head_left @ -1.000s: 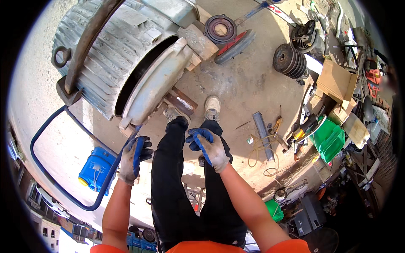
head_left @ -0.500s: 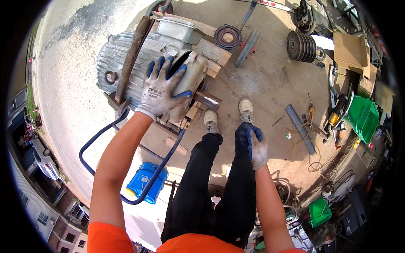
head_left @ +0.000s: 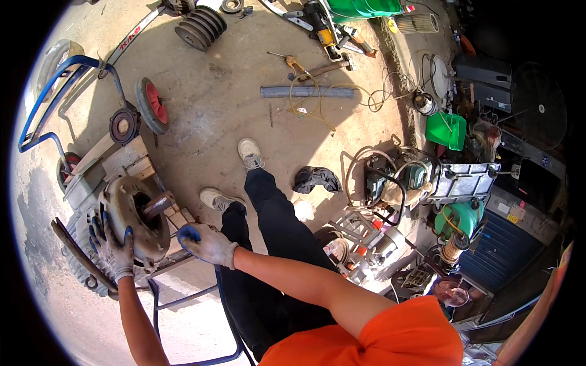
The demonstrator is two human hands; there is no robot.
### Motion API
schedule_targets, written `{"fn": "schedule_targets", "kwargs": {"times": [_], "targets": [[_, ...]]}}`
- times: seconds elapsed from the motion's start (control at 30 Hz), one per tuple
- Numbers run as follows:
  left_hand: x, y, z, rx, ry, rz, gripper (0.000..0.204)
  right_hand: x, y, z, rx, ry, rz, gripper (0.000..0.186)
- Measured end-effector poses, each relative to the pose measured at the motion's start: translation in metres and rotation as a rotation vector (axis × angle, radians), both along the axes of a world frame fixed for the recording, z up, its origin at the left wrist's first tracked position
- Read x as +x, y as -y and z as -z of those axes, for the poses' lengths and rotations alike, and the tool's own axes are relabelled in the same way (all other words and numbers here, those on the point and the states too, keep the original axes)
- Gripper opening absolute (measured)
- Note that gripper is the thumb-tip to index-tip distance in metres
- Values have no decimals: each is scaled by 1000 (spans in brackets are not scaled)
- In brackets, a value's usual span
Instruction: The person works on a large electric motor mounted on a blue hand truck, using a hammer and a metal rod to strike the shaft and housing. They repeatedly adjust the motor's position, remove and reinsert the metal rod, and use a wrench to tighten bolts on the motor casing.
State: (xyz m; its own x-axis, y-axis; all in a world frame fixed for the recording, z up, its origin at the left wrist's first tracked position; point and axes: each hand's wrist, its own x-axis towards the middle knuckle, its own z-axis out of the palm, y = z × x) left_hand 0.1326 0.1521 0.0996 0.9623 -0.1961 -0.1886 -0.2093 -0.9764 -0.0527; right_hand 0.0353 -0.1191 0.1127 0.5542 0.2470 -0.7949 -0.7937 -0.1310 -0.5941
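Observation:
A large grey finned electric motor (head_left: 46, 244) lies at the left on the blue-framed hand truck (head_left: 183, 300), with wooden blocks (head_left: 141, 168) beside it. Its round end cover (head_left: 157, 241) faces right, and a brown metal shaft (head_left: 160, 204) sticks out of the dark centre opening. My left hand (head_left: 113, 247), in a white and blue work glove, rests on the cover's edge with its fingers spread. Below the shaft end, apart from it, is my gloved right hand (head_left: 207, 244). Its fingers are curled closed; whatever may be inside them is hidden. A rusty bar (head_left: 79, 253) crosses the motor.
Beyond the motor lie a round flanged part (head_left: 125, 125) and a red-hubbed wheel (head_left: 152, 105). A grooved pulley (head_left: 201, 28), a grey pipe (head_left: 307, 92) and a cable (head_left: 366, 100) are on the ground. At the right stand a green bin (head_left: 445, 131) and cluttered machinery (head_left: 390, 183).
My view has swung to the right, so the motor now appears lower left. My right hand has come from beside my leg to near the shaft. My left hand stays on the motor.

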Motion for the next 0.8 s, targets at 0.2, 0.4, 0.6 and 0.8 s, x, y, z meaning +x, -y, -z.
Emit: {"fn": "schedule_targets", "kwargs": {"times": [0.2,0.4,0.6,0.8], "targets": [[3,-23,5,117,-50,27,75,-27,146,53,-382,49,299,42],[5,-37,5,157,-60,97,81,-10,309,117,-611,2,683,28],[-7,-59,5,163,-73,149,89,63,469,268,-530,123,1139,16],[29,19,-48,304,-556,-266,117,174,620,389,-1302,-178,878,39]]}}
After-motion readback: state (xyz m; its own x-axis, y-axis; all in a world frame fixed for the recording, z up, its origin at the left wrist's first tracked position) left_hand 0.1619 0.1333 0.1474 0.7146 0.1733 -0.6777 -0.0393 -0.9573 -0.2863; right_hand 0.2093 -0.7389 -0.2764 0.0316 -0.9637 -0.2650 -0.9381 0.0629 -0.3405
